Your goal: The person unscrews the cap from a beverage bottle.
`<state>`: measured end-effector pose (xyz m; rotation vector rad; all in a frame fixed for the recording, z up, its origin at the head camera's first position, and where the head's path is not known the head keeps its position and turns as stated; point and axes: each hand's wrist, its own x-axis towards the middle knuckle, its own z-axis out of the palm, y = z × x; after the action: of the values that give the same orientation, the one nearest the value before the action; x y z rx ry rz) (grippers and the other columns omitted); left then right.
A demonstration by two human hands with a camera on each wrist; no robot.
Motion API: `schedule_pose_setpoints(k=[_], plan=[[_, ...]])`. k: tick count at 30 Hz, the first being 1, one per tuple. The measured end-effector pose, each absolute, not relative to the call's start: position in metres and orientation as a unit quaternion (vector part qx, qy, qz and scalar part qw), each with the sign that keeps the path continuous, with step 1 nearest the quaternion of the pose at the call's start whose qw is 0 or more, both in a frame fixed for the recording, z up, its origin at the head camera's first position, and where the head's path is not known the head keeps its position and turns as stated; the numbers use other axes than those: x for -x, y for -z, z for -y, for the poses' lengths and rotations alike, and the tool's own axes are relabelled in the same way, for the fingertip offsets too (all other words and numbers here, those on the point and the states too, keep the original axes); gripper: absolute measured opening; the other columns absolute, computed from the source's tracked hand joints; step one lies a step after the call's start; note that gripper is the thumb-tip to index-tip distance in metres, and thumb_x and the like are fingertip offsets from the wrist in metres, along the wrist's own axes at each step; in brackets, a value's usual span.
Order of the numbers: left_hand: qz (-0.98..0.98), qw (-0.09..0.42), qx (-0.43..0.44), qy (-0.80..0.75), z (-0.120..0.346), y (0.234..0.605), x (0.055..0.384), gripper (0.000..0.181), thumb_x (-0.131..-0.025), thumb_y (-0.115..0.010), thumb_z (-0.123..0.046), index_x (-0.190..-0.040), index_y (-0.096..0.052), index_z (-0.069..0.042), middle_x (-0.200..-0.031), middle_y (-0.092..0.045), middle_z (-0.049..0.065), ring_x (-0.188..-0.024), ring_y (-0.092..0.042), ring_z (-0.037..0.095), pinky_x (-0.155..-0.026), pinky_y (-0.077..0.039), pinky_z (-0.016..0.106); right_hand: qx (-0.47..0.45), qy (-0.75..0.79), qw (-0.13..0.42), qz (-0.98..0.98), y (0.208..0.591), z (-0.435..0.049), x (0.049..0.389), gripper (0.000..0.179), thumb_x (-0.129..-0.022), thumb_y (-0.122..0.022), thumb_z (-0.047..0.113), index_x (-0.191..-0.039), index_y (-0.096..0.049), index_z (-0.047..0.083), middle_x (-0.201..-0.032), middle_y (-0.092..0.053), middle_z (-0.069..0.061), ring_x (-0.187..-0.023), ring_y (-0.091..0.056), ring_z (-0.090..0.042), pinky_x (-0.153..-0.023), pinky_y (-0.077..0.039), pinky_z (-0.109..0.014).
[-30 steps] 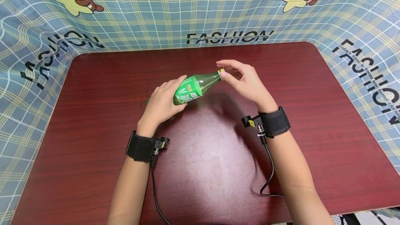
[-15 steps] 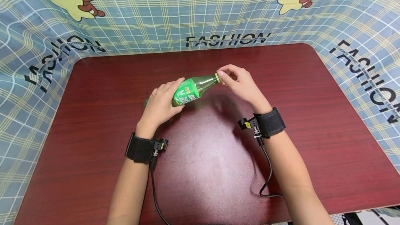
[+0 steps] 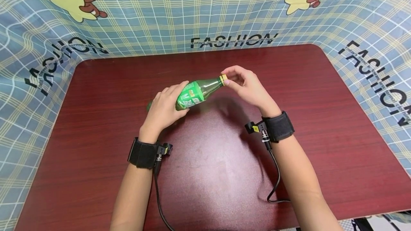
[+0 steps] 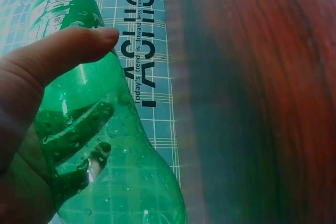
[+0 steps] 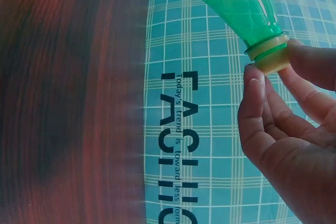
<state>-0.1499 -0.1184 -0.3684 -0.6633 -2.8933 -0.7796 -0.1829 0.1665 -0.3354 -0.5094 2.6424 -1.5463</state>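
Note:
A green plastic bottle [image 3: 210, 85] with a green label is held tilted above the table, its neck pointing to the right. My left hand [image 3: 163, 109] grips the bottle round its lower body; in the left wrist view the thumb [image 4: 79, 45] lies across it, and fingers show through the clear plastic. Drops cling to the plastic there. On the neck sits a yellow cap [image 3: 223, 79]. My right hand [image 3: 248, 85] pinches this cap between thumb and fingers, as the right wrist view shows, where a gap parts the cap [image 5: 273, 66] from the ring below it.
The dark red wooden table [image 3: 112, 81] lies beneath both hands. A blue plaid cloth [image 3: 160, 13] with bear prints and lettering walls its back and sides. Black straps with small cameras and cables [image 3: 273, 188] are on both wrists.
My right fingers, spread with the index raised a second ago, closed round the cap and have since shifted slightly, showing more of it. The bottle's neck end has sunk a little and moved left.

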Motion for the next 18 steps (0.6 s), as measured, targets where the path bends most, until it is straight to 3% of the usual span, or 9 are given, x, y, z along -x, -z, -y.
schedule_pose_setpoints(k=[9,13,18], plan=[[0.943,0.034,0.214,0.254,0.1203,0.3704,0.1502,0.092,-0.082,-0.089,-0.015,-0.16,-0.041,-0.011,-0.148,-0.059,0.02,-0.128,-0.059,0.041,-0.1,-0.047,0.058,0.185,0.517,0.021,-0.836,0.3406,-0.1667,0.1832,0.029,-0.099,-0.065,-0.002,-0.128,-0.063,-0.003,-0.123,-0.069,-0.019,-0.105,-0.065,-0.019,-0.086,-0.051,-0.02],[0.941,0.038,0.215,0.259,0.1198,0.3702,0.1506,0.092,-0.082,-0.089,-0.015,-0.16,-0.041,-0.011,-0.148,-0.059,0.019,-0.128,-0.059,0.041,-0.099,-0.047,0.057,0.17,0.532,0.01,-0.829,0.3419,-0.1667,0.1844,0.034,-0.103,-0.063,0.005,-0.136,-0.06,-0.003,-0.128,-0.067,-0.019,-0.101,-0.064,-0.011,-0.087,-0.051,-0.022],[0.94,0.042,0.217,0.262,0.119,0.3693,0.1509,0.092,-0.082,-0.089,-0.014,-0.16,-0.041,-0.012,-0.148,-0.059,0.019,-0.128,-0.059,0.041,-0.1,-0.047,0.057,0.114,0.547,0.004,-0.829,0.3424,-0.1649,0.1861,0.033,-0.109,-0.055,0.021,-0.126,-0.065,-0.005,-0.101,-0.068,-0.008,-0.082,-0.064,-0.008,-0.078,-0.053,-0.02]])
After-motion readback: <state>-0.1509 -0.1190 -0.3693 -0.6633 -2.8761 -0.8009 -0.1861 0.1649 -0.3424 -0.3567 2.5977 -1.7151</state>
